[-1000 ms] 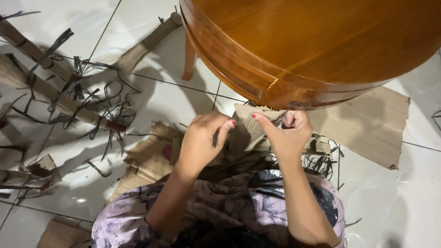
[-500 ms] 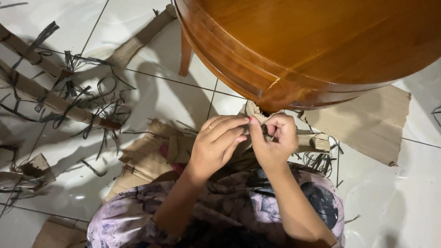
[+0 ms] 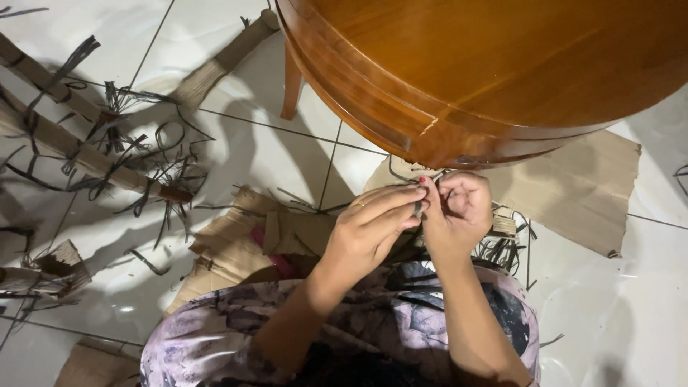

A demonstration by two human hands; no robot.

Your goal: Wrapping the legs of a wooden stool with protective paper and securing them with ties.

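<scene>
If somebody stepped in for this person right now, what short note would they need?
Left hand: fingers pinched on a small dark strip, just under the round wooden table.
Right hand: curled against the left, fingers closed on the same strip.
Around: flat cardboard on the tiled floor, wrapped sticks with dark loose strips to the left.
Done: cannot tell how far the strip is worked.
Left: many strips lie loose.
</scene>
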